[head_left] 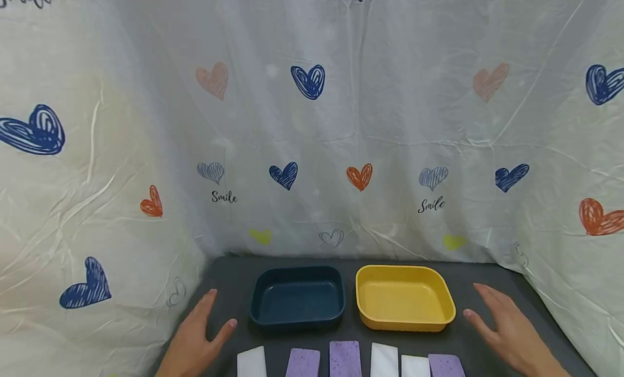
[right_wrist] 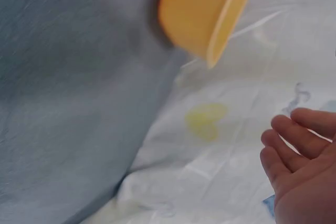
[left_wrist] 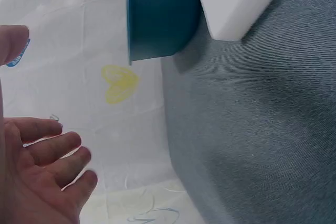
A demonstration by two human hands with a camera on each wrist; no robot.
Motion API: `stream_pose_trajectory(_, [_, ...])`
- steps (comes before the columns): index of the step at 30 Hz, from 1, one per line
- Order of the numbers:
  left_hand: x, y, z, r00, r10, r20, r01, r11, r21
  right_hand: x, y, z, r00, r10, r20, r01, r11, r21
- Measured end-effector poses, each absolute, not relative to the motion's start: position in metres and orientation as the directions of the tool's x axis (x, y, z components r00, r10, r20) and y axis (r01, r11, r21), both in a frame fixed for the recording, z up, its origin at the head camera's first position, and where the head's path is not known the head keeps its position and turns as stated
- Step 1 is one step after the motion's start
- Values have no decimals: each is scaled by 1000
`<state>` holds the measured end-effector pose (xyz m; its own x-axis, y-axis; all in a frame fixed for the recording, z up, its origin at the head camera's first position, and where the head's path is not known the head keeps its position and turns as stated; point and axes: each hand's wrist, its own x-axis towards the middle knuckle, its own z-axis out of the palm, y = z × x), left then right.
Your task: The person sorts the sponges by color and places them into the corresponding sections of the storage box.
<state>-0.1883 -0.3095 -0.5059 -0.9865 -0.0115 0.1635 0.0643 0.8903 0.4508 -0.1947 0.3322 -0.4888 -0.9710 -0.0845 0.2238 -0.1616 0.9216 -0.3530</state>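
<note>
My left hand (head_left: 195, 336) is held with fingers extended and thumb apart, left of a dark blue tray (head_left: 298, 324); nothing is in it. On the other side, my right hand (head_left: 512, 328) also has its fingers extended, beside a yellow tray (head_left: 407, 326), and holds nothing. Along the bottom of the head view lies a row of blocks: a white block (head_left: 251, 362), two purple speckled blocks (head_left: 303, 363) (head_left: 345, 359), two more white blocks (head_left: 384, 360) (head_left: 415, 366) and a purple block (head_left: 446, 365) at the right. Their near ends are cut off by the frame.
A dark grey table (head_left: 229, 290) carries the trays and blocks. White curtains (head_left: 390, 111) printed with hearts and "Smile" enclose it at the back and both sides. In the left wrist view, a white block (left_wrist: 231, 3) overlaps the blue tray (left_wrist: 160, 14).
</note>
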Motion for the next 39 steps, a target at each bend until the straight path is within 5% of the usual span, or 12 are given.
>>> stream_pose_trajectory(24, [-194, -296, -497, -933, -2, 361, 183, 859, 479, -182, 254, -465, -960, -281, 8, -247, 830, -501])
stream_pose_trajectory(39, [-208, -292, -505, -982, -21, 189, 85, 839, 537, -185, 212, -483, -900, -409, -149, -215, 715, -665])
